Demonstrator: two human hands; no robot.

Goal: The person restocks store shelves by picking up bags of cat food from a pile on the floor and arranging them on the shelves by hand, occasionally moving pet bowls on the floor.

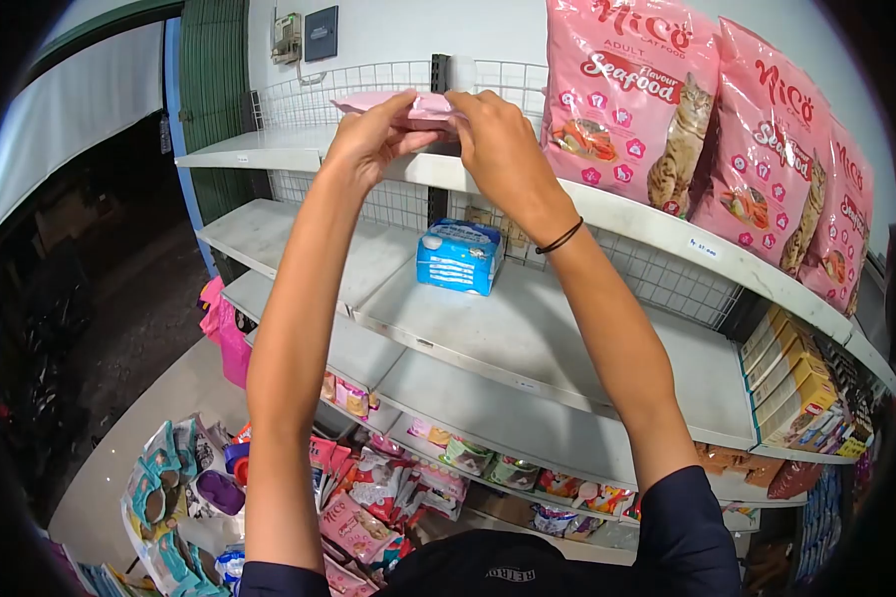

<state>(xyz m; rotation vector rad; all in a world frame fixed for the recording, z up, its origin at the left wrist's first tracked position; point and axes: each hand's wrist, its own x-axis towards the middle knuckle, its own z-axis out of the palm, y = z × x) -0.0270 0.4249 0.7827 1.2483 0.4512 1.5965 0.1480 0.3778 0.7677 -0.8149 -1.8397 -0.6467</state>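
Observation:
Both arms reach up and forward to the top shelf [587, 194]. A pink packet [430, 106], seen nearly edge-on, is between my two hands just above the shelf's front edge. My left hand [376, 137] pinches its near edge with the thumb on top and the fingers below. My right hand [493, 139] grips the other end from above, its fingertips partly hidden. The print on the packet cannot be read from here. To the right of my right hand stand large pink cat food bags [627, 99] marked Nico, upright on the same shelf.
A blue plastic-wrapped pack [458, 257] sits on the shelf below. Yellow boxes [791, 388] stand at the right end. Many pet food packets [358, 527] lie on the floor and lower shelves. A wire mesh back [368, 85] runs behind the shelves; a dark doorway [100, 199] opens at left.

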